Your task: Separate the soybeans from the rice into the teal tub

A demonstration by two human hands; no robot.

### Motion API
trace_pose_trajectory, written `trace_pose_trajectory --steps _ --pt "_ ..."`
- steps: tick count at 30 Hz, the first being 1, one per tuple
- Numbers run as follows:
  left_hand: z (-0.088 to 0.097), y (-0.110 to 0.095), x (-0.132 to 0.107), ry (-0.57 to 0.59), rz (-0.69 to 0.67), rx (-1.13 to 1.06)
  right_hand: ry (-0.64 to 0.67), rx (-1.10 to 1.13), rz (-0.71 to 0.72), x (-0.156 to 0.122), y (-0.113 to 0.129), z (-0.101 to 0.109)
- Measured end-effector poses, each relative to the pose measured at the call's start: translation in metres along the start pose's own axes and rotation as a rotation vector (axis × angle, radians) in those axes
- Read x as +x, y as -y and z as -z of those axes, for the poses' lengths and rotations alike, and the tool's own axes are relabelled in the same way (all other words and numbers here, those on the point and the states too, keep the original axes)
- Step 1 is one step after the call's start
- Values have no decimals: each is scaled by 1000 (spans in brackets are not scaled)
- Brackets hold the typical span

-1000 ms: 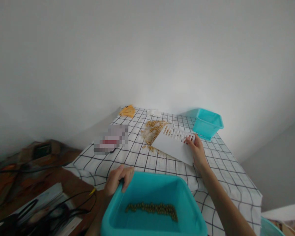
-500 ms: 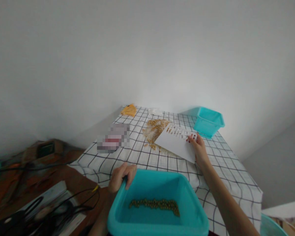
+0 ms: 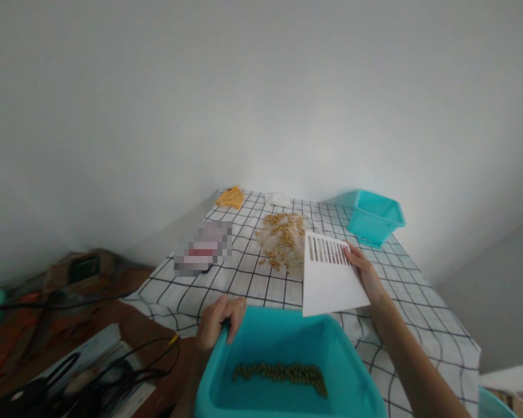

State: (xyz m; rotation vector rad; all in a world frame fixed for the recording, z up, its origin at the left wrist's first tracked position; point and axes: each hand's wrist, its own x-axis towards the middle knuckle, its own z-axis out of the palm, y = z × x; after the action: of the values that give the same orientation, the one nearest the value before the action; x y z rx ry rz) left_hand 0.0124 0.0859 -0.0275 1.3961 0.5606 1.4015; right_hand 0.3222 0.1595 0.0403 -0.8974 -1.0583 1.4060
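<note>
My left hand (image 3: 221, 319) is closed around the left rim of a turquoise basin (image 3: 353, 371) at the bottom of the view. Round greenish beans (image 3: 287, 373) lie in a band on the basin's floor. My right hand (image 3: 362, 266) grips the right edge of a white slotted sheet (image 3: 331, 287). The sheet's near edge overlaps the basin's far right rim in view; whether they touch I cannot tell. Left of the sheet, a heap of yellowish beans (image 3: 283, 232) mixed with pale, rice-like grains lies on the checked tablecloth (image 3: 239, 278).
Another turquoise basin (image 3: 375, 217) stands at the back right. An orange bag (image 3: 230, 198) and a crumpled white item (image 3: 278, 200) are near the wall. A blurred-out object (image 3: 204, 248) lies at the left. Black cables (image 3: 143, 368) and boxes clutter the lower left.
My right hand has drawn the slotted sheet off the heap, rightward and nearer to me, turning it so the slots point away. More of the heap shows. My left hand keeps its grip on the rim.
</note>
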Motion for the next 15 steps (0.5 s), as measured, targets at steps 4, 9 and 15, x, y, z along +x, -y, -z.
trace_pose_trajectory --steps 4,9,15 --pt "-1 -1 -4 2 29 -11 -34 -2 -13 -3 1 -1" --pt "-14 -5 -14 -119 61 -57 -115 -36 -7 -7 4 -1" --pt "-16 -15 -21 -175 144 -21 -301 -261 53 -5 5 9"
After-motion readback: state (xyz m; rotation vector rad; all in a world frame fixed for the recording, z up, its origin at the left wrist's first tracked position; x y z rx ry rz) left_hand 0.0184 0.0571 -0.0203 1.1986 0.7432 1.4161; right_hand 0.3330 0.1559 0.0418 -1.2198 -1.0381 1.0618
